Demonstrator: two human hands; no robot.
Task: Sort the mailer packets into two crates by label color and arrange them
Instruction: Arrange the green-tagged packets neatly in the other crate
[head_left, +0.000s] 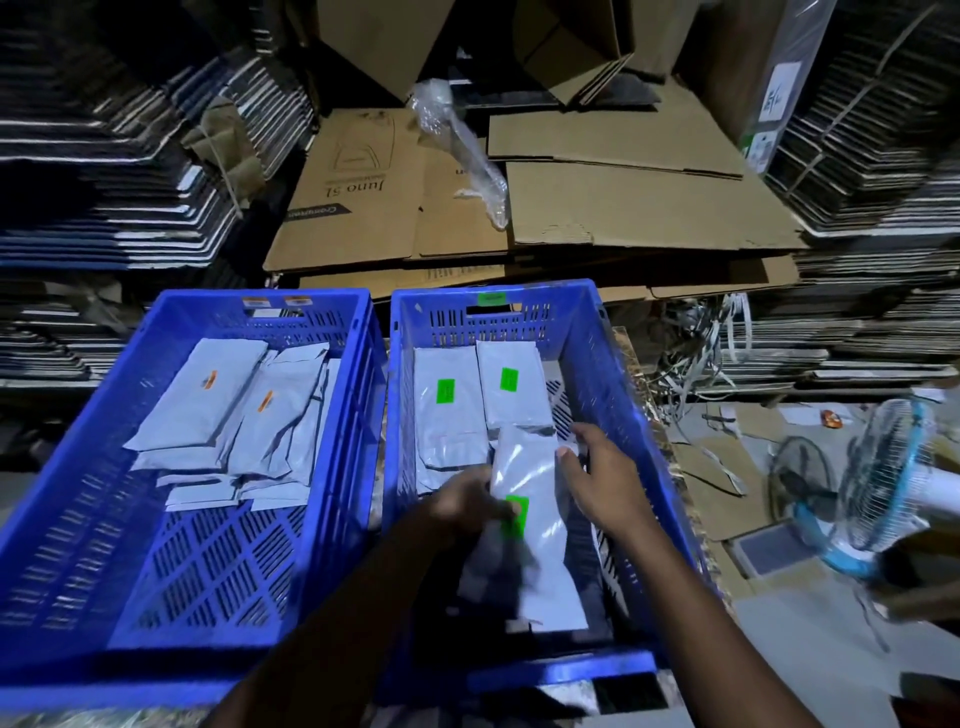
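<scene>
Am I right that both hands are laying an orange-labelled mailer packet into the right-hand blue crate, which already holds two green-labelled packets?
Not quite: the label is green, not orange. The head view shows the left hand and right hand laying a green-labelled mailer packet into the right-hand blue crate, which already holds two green-labelled packets.

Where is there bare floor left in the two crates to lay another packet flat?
Left crate: the near half of its floor, between the orange-label packets and the near wall, is bare. Right crate: crowded; green-label packets fill the far end, both hands and the held packet cover the middle. Only a strip along its right wall shows bare.
</scene>
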